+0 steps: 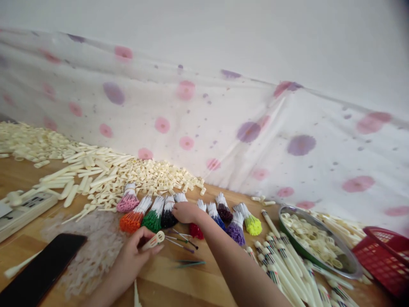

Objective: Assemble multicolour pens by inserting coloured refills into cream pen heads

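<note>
My left hand (139, 249) is closed round a cream plastic pen part (154, 241) with slots in its end. Out over the row of pen refill bundles, my right hand (185, 212) has its fingers bent down by the black-ended bundle (168, 215); what they pinch is hidden. Green (153, 217), orange (132, 220) and pink (127, 202) bundles stand to the left. Right of that hand are red (196, 231), blue (217, 217), purple (236, 230) and yellow (253, 224) bundles. Several loose refills (180, 240) lie between my hands, with tweezers (190, 263) nearer me.
Cream pen parts (150, 175) are heaped along the curtained wall. At the left lie a black phone (41, 268), a power strip (28, 211) and small translucent pieces (86, 251). Assembled pens (287, 264), a metal bowl (353, 267) of parts and a red basket (380, 256) stand right.
</note>
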The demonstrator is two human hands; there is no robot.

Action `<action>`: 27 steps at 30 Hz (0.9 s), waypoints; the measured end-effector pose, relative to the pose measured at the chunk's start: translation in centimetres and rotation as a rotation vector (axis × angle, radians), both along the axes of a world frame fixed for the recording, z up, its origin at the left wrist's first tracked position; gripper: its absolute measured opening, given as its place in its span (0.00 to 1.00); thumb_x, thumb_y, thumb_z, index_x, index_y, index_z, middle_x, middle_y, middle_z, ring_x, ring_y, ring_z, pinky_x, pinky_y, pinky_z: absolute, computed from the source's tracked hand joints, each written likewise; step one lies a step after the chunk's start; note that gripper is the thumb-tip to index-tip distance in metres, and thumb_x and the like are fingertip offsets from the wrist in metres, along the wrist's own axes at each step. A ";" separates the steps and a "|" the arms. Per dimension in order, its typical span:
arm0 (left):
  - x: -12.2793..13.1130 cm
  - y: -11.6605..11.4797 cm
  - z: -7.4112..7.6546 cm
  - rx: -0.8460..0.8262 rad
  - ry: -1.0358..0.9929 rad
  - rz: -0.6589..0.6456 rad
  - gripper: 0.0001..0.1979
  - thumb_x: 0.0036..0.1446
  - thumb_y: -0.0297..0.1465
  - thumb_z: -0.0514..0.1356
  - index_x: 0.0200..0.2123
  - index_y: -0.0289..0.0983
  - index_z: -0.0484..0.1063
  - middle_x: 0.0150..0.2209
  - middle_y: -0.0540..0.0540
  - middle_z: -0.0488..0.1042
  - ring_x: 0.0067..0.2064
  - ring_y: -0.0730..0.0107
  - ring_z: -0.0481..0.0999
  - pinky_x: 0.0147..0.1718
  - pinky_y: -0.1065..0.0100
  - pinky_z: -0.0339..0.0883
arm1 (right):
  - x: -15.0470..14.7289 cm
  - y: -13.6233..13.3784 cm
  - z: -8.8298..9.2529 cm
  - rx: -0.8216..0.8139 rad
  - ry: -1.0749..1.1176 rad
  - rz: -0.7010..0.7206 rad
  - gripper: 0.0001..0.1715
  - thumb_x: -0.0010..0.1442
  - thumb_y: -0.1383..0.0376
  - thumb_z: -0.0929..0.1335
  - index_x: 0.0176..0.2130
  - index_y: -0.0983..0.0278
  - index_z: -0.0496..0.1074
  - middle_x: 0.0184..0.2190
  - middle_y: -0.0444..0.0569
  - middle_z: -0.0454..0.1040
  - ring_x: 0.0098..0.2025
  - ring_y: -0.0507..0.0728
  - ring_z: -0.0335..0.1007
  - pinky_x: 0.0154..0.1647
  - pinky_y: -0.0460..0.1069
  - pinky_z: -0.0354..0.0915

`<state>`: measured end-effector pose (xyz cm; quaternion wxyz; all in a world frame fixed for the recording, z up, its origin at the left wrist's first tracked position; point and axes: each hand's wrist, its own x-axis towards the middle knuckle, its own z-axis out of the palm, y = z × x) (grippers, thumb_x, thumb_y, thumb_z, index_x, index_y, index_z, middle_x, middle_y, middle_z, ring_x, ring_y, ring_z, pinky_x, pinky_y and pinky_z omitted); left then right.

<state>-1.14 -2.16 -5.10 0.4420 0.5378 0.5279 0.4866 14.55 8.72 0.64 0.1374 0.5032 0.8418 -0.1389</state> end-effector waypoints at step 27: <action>0.2 1.2 3.7 0.244 0.308 -0.179 0.04 0.49 0.30 0.59 0.31 0.42 0.72 0.33 0.48 0.74 0.37 0.63 0.74 0.35 0.69 0.67 | 12.9 -12.0 2.2 -0.297 0.979 -0.127 0.17 0.58 0.63 0.61 0.19 0.63 0.58 0.15 0.43 0.67 0.17 0.47 0.60 0.19 0.41 0.54</action>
